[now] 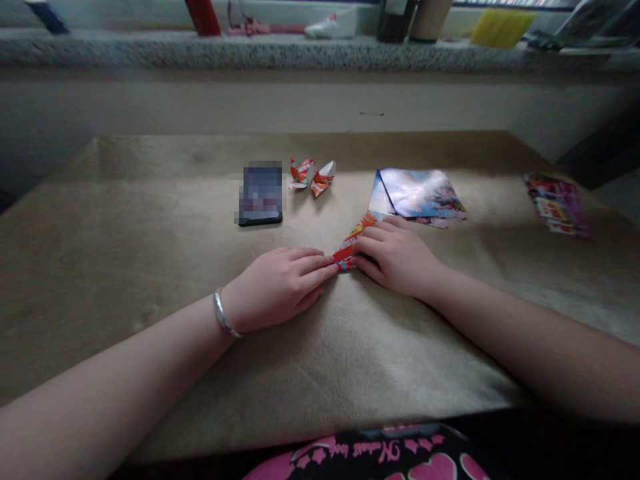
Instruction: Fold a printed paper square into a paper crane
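Fronting sill [295,55] (cluttered): tan table [150,247]
Our left hand [277,287], right hand [397,255]: fingers holding one paper [344,253]
Beyond: one device [263,190], one origami [312,177]

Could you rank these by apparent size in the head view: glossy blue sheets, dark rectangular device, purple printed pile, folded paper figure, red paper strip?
1. Glossy blue sheets
2. Dark rectangular device and purple printed pile: too alike to rank
3. Folded paper figure
Unsure: red paper strip, partly hidden by right hand
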`<state>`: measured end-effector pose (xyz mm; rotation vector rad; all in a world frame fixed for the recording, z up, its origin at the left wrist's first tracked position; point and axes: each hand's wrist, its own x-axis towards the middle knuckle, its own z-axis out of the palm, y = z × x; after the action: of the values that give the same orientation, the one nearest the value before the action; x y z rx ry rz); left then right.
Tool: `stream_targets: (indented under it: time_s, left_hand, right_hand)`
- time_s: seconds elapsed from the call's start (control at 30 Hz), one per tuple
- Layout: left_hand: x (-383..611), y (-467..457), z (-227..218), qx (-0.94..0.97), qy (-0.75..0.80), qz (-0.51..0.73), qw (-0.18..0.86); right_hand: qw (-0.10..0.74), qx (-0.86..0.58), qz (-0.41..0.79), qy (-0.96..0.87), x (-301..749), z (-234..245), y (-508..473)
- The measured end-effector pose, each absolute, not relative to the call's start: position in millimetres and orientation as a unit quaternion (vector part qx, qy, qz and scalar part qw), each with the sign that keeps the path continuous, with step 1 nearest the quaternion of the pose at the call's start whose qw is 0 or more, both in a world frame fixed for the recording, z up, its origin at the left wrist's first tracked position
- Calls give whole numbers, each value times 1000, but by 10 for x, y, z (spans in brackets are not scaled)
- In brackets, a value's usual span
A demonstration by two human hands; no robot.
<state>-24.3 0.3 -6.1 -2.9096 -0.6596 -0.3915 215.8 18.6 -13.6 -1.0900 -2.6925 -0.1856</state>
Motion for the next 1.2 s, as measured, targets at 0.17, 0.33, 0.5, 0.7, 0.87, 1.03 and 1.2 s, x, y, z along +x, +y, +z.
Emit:
stream_targets:
  time_s: [0.17,0.33,0.5,0.7,0.87,1.03,1.2]
  left_hand:
    - [-285,25,-91,-971,-207,-107,55]
    - [-290,33,-95,-971,-207,-104,57]
    - [-277,36,-93,-971,-207,-96,74]
    - [-273,11,-64,-965,-219,-95,105]
    - [-277,19,-68,-966,-214,-95,109]
    - [-271,19,-82,-964,-222,-101,109]
    - [-248,15,-70,-964,-227,-94,104]
  right_hand:
    - [135,-407,12,-903,2174,-201,259]
    - [142,-429,46,-891,2175,-228,288]
    - [146,-438,57,-885,2158,-234,297]
    - [147,-445,52,-882,2155,-251,305]
    - [143,-445,56,-882,2155,-241,299]
    - [142,-439,44,-886,2142,-233,294]
    - [142,-438,31,-887,2135,-247,295]
